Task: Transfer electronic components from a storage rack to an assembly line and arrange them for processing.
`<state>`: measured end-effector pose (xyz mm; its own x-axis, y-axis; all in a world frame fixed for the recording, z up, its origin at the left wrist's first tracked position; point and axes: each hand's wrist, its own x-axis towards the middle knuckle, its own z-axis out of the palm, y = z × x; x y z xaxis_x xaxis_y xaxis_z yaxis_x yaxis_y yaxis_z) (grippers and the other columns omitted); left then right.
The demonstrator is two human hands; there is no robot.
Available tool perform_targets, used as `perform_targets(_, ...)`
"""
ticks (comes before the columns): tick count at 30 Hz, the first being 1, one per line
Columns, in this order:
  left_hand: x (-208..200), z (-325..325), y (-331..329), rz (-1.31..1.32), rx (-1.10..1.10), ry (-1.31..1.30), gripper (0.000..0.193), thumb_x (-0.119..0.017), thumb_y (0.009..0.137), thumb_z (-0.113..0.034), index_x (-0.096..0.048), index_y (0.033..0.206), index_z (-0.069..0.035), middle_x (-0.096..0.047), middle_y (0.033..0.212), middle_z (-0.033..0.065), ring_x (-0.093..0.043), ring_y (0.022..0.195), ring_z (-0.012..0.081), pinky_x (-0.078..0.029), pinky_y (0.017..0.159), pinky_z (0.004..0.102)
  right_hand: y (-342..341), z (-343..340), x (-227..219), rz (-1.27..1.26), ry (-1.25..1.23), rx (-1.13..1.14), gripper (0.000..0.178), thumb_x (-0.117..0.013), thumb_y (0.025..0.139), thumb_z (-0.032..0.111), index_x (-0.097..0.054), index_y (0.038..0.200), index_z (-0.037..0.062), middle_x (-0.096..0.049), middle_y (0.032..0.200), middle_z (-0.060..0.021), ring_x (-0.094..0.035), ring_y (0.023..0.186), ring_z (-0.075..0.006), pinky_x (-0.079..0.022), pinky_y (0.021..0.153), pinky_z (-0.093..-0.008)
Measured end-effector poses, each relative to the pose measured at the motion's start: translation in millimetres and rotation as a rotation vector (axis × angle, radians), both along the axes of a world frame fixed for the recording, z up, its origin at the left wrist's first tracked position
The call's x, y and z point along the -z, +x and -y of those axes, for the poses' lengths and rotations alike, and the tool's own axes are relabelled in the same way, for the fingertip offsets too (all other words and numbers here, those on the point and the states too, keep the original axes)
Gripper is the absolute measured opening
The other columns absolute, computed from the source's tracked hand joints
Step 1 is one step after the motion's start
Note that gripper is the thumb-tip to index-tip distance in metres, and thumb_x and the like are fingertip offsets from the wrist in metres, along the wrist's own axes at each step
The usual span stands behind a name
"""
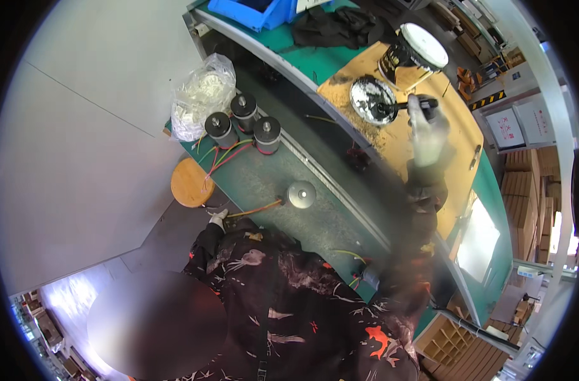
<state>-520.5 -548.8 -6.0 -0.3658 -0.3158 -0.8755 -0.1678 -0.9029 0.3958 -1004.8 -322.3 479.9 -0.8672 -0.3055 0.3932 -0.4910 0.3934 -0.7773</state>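
In a white glove, my right hand (427, 136) is closed round the handle of a black brush (400, 106). The brush's dark head touches a round white dish (364, 95) smeared with black paste. My left hand (218, 219), also in a pale glove, is at the table's near left edge, its fingers closed round the ends of coloured wires (254, 209). Those wires run to a silver cylindrical motor (301, 194) standing on the green tabletop (327, 235). Three dark-topped motors (243, 109) with shafts pointing up and loose wires stand farther left.
A black-and-white bucket (422, 47) stands behind the dish on a tan board (457, 152). Clear bags of pale material (203, 95) lie beside the motors. A round wooden stool (192, 183) is at the left. A dark cloth (337, 28) and a blue bin (254, 13) sit at the far end.
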Motion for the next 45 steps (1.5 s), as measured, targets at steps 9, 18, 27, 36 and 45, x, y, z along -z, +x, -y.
perform_targets(9,-10,2,-14,0.017,-0.063,-0.042,0.026,-0.063,0.093,-0.028,-0.061,0.094,-0.002,-0.068,0.083,0.0177,-0.068,0.069,0.0332,-0.055,0.057,0.0477,116,7,82,0.214,0.003,-0.135,0.014,-0.074,0.085,0.015,-0.065,0.085,0.0036,-0.056,0.064,0.0052,-0.043,0.055,-0.0033,-0.038,0.051,-0.022)
perform_targets(18,-13,-1,-13,0.027,-0.032,0.014,0.027,-0.058,0.095,-0.032,-0.062,0.098,-0.006,-0.069,0.095,0.0198,-0.069,0.084,0.0353,-0.057,0.067,0.0494,143,17,187,0.52,0.047,-0.188,0.016,-0.073,0.084,0.017,-0.063,0.084,0.0037,-0.057,0.063,0.0036,-0.047,0.055,-0.0031,-0.041,0.051,-0.023)
perform_targets(27,-10,0,-11,-0.048,-0.093,0.071,0.02,-0.056,0.096,-0.024,-0.058,0.102,-0.005,-0.068,0.094,0.0176,-0.069,0.083,0.0349,-0.057,0.058,0.0485,140,16,206,0.523,0.044,-0.187,0.016,-0.072,0.085,0.017,-0.063,0.083,0.0038,-0.055,0.063,0.0038,-0.045,0.056,-0.0034,-0.04,0.052,-0.0224)
perform_targets(36,-4,0,-9,-0.001,-0.142,0.057,0.024,-0.056,0.095,-0.03,-0.059,0.101,-0.008,-0.067,0.096,0.0213,-0.067,0.081,0.0372,-0.055,0.067,0.0524,135,15,210,0.522,0.029,-0.193,0.016,-0.073,0.085,0.018,-0.063,0.083,0.0045,-0.053,0.063,0.0051,-0.042,0.055,-0.0028,-0.038,0.051,-0.0224)
perform_targets(45,-30,1,-3,0.084,-0.252,-0.152,0.019,-0.058,0.093,-0.03,-0.059,0.095,-0.011,-0.066,0.08,0.0118,-0.067,0.078,0.0324,-0.053,0.07,0.0516,133,8,212,0.524,0.061,-0.207,0.018,-0.073,0.085,0.02,-0.064,0.083,0.0044,-0.054,0.061,0.0054,-0.043,0.054,-0.0023,-0.038,0.049,-0.0226)
